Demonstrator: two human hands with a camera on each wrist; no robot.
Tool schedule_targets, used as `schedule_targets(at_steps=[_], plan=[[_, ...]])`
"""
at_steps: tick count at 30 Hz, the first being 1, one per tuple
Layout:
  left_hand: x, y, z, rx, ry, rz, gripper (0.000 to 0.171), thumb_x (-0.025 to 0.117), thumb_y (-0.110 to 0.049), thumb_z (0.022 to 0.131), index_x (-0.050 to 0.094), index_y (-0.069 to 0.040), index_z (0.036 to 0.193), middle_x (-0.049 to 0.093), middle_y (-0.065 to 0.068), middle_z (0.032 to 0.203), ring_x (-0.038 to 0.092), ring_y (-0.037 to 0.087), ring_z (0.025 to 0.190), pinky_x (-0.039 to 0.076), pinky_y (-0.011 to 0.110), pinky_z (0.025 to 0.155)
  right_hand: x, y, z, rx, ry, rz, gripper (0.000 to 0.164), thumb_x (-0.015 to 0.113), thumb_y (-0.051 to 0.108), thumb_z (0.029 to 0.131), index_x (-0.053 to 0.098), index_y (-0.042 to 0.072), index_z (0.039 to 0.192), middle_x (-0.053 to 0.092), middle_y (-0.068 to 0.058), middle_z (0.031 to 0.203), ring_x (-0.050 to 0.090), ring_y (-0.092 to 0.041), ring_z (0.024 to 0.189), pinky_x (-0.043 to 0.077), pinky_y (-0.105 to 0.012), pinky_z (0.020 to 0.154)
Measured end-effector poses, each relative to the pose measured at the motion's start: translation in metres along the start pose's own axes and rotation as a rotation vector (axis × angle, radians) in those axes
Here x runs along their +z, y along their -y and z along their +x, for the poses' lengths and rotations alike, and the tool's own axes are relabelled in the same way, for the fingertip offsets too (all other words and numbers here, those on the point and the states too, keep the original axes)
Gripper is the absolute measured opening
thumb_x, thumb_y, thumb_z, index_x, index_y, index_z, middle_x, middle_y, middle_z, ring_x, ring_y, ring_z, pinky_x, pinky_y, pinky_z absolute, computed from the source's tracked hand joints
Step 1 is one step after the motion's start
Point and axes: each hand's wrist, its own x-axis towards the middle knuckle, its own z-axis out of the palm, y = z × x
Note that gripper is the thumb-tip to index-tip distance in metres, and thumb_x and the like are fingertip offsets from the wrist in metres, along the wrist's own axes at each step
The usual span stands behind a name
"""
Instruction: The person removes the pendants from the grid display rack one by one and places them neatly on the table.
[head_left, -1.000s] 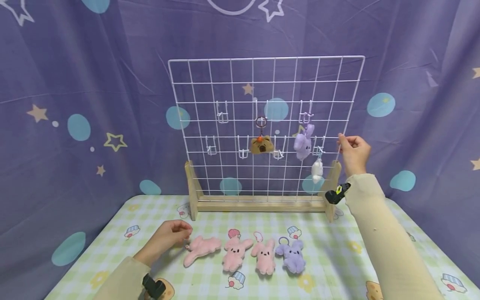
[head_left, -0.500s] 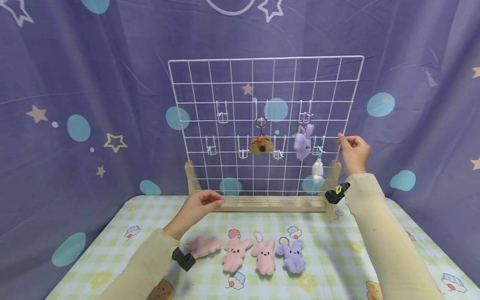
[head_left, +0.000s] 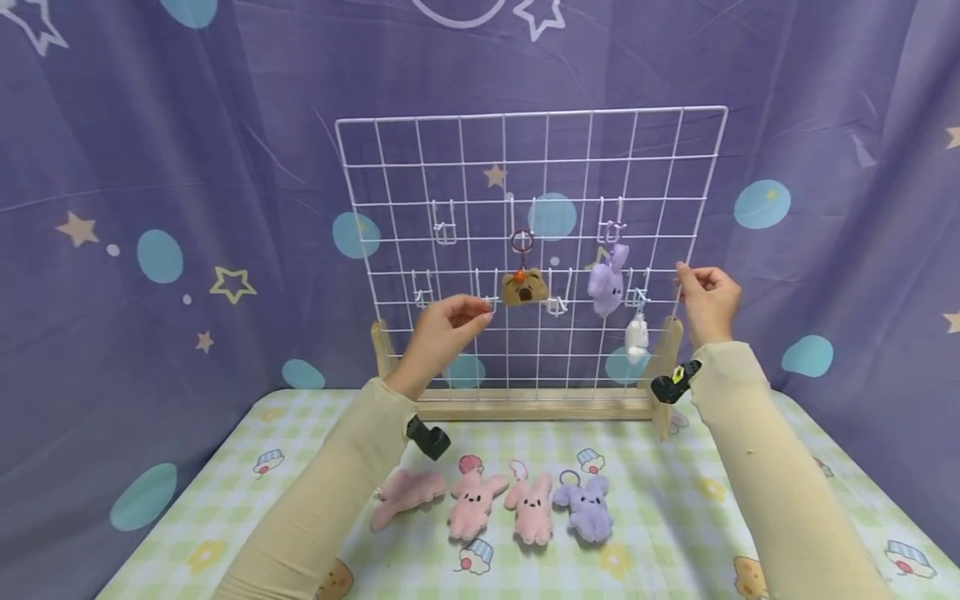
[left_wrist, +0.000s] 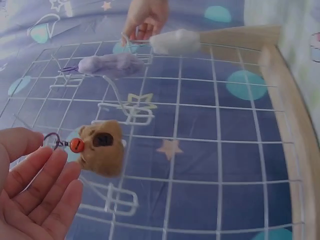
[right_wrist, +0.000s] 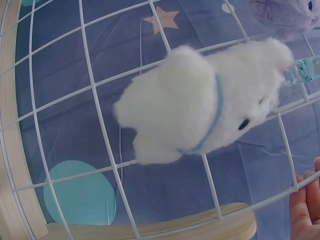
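Note:
A white wire grid rack (head_left: 549,157) stands upright in a wooden base (head_left: 525,410). My right hand (head_left: 708,304) pinches its right edge wire. In front of the grid, my left hand (head_left: 450,332) is raised with nothing held, fingers gently bent and thumb near the index fingertip. Just right of its fingertips hangs a brown bear-head keychain (head_left: 527,288), with a ring and an orange bead (left_wrist: 77,145). Farther right hang a purple plush keychain (head_left: 606,287) and a white plush keychain (right_wrist: 170,100) with a blue band round its neck.
Several white hooks (head_left: 556,306) jut from the grid. On the checked tablecloth (head_left: 663,517) lie a face-down pink plush (head_left: 408,498), two pink rabbit plushes (head_left: 472,506) (head_left: 533,510) and a purple plush (head_left: 588,510). A starry curtain (head_left: 187,125) hangs behind.
My left hand has risen from beside the leftmost pink plush, moving up and right to the hanging bear keychain. My right hand has stayed on the grid's edge.

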Motion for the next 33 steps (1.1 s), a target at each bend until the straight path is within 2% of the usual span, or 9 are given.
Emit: schedule_targets(at_steps=[3,7,11,17,23,33], plan=[[0.006,-0.008,0.012,0.013,-0.022,-0.003,0.022,0.065,-0.018,0.09,0.066,-0.005,0.108,0.069,0.007,0.1,0.064,0.018,0.087,0.053,0.029,0.076,-0.001,0.0,0.0,0.0,0.003,-0.006,0.023,0.072,0.008,0.082,0.057,0.01,0.065,0.062,0.006,0.057,0.052,-0.006,0.047,0.045,-0.014,0.05],[0.015,-0.018,0.023,0.036,-0.054,-0.022,0.023,0.065,-0.014,0.089,0.066,-0.002,0.108,0.069,0.01,0.095,0.064,0.017,0.078,0.054,0.026,0.066,-0.002,0.001,-0.002,0.008,0.003,-0.01,0.023,0.072,0.008,0.083,0.057,0.009,0.065,0.062,0.007,0.056,0.052,-0.006,0.046,0.046,-0.014,0.05],[0.019,-0.028,0.032,0.033,-0.109,-0.023,0.018,0.065,-0.015,0.089,0.068,-0.005,0.104,0.068,0.008,0.09,0.061,0.016,0.074,0.051,0.023,0.059,-0.002,0.0,-0.003,0.001,0.006,-0.006,0.022,0.072,0.008,0.083,0.057,0.009,0.065,0.062,0.007,0.056,0.053,-0.005,0.046,0.046,-0.013,0.05],[0.019,-0.036,0.048,0.042,-0.221,-0.01,0.017,0.065,-0.016,0.089,0.069,-0.005,0.103,0.069,0.006,0.092,0.062,0.015,0.082,0.049,0.024,0.068,-0.001,0.0,-0.001,-0.009,0.003,-0.019,0.024,0.072,0.009,0.082,0.057,0.011,0.064,0.062,0.008,0.056,0.052,-0.005,0.046,0.045,-0.014,0.049],[0.023,-0.042,0.063,0.021,-0.305,0.089,0.02,0.066,-0.017,0.088,0.069,-0.004,0.103,0.07,0.007,0.093,0.064,0.017,0.083,0.049,0.027,0.071,-0.001,-0.002,0.001,-0.016,0.009,-0.01,0.023,0.071,0.008,0.083,0.057,0.01,0.064,0.062,0.008,0.055,0.052,-0.005,0.045,0.045,-0.014,0.049],[0.034,-0.047,0.079,-0.028,-0.395,0.184,0.015,0.068,-0.017,0.086,0.072,-0.005,0.095,0.071,0.007,0.088,0.064,0.018,0.079,0.048,0.029,0.075,0.0,-0.002,0.001,-0.025,0.001,-0.015,0.023,0.072,0.008,0.082,0.058,0.01,0.064,0.061,0.008,0.055,0.051,-0.005,0.044,0.045,-0.014,0.048]])
